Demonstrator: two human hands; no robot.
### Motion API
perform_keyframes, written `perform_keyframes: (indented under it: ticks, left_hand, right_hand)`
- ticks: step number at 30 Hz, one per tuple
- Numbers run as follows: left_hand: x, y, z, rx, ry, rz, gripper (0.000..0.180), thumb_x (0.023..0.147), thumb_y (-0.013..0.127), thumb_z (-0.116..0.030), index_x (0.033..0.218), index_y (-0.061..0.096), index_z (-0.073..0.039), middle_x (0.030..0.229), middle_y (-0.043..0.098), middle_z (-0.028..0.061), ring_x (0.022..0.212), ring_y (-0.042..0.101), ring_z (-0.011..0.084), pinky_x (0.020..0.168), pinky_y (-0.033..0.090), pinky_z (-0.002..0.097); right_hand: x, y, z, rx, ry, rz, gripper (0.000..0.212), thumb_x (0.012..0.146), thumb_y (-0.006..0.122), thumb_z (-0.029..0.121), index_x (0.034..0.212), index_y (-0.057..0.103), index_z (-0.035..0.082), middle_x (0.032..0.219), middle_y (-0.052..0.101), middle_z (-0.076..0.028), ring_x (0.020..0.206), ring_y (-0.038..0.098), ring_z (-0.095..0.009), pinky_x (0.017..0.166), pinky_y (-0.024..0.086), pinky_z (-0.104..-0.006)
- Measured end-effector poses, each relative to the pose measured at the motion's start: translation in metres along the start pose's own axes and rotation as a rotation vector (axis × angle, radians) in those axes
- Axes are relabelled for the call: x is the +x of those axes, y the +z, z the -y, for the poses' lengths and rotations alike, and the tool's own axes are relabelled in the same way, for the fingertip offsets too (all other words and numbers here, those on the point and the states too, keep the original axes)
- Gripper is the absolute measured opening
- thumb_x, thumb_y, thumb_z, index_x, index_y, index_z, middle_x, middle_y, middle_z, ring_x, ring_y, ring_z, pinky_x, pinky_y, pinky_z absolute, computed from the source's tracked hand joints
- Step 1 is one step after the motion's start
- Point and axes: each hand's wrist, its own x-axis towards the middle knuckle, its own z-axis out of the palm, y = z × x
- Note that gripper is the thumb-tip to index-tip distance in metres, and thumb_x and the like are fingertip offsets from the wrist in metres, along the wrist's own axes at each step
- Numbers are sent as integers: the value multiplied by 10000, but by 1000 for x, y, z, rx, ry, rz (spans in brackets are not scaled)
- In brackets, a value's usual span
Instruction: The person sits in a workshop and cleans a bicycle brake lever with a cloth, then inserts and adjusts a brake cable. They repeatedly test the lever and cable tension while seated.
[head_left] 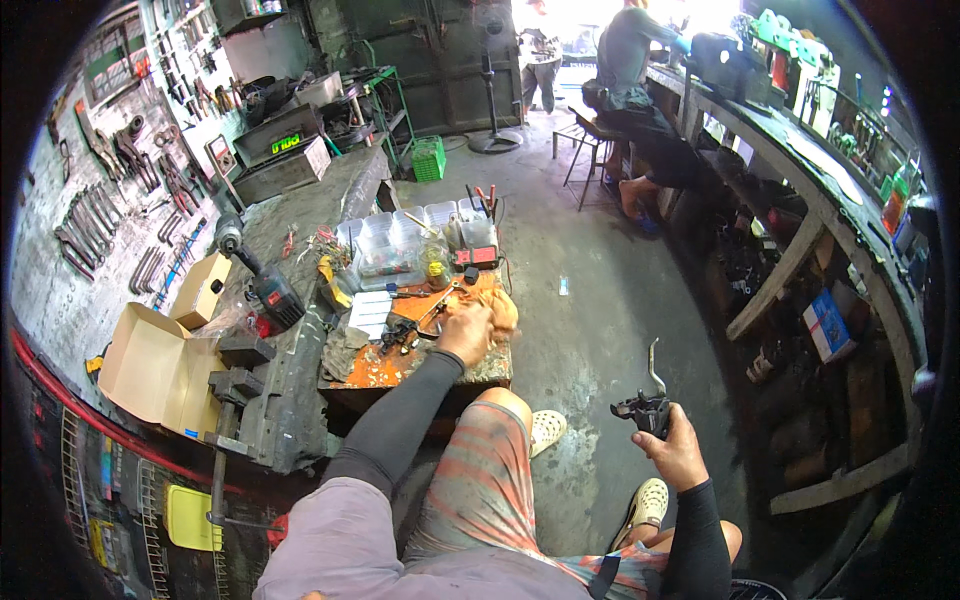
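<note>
Lever assembly (645,412) sits in the right hand (676,455), fingers clasping its body, apparently so the bent rod (655,367) stands clear beyond them; left hand (467,335) fingers near tan bundle (503,310), grip unclear.

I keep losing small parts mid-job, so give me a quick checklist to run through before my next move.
1. Black mechanical part with a bent metal lever held in the right hand: ok, gripped out beside the table.
2. Left hand on the crumpled tan cloth: ok for contact; cannot tell how firmly it grips, as both are blurred.
3. Room on the worn orange-topped table: not ok, small black parts and tools crowd it.
4. Clear plastic bins set toward the table's far side: ok.
5. Every small part accounted for: cannot tell, the clutter hides too much.
</note>
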Motion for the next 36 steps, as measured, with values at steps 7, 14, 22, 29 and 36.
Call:
perform_keyframes:
  ticks: [7, 14, 22, 29, 36]
  left_hand:
    - [-12, -154, 12, -332, -146, -640, 83, 1011, 674, -16, 1071, 731, -15, 1025, 759, 147, 940, 733, 265, 855, 572, 398]
    - [-92, -218, 86, 192, -245, -745, 66, 1010, 645, -64, 1047, 684, -27, 1046, 682, 169, 995, 676, 399, 889, 533, 490]
    - [-174, -122, 130, 100, -372, -402, 332, 943, 762, -136, 1244, 704, -9, 1226, 730, 198, 1140, 706, 403, 1007, 558, 474]
    - [-248, -90, 91, -134, -315, -435, 271, 933, 755, -50, 1194, 701, 3, 1090, 733, 160, 1018, 733, 340, 929, 584, 434]
    - [-273, -72, 121, -155, -470, -207, 273, 924, 779, -69, 1183, 727, -1, 1086, 754, 164, 1007, 742, 325, 913, 590, 428]
  right_hand:
    - [-3, -19, 0, -8, 21, -51, 501, 866, 917, 181, 1193, 597, -21, 1048, 747, -151, 970, 718, -221, 874, 568, -382]
    - [-8, -17, 9, -7, -50, -56, 551, 844, 928, 159, 1246, 595, -17, 1064, 735, -132, 980, 702, -215, 891, 563, -380]
    - [-9, -9, -7, 228, -37, -34, 444, 895, 819, -1, 1263, 571, 23, 936, 628, -10, 725, 573, -78, 628, 498, -260]
    - [-4, -19, -39, 226, -67, -148, 367, 990, 793, 193, 1237, 567, 43, 948, 619, -4, 760, 592, -90, 642, 529, -250]
    - [9, -12, -43, 161, -64, -159, 370, 996, 789, 241, 1229, 593, 29, 972, 598, -6, 770, 564, -85, 650, 507, -258]
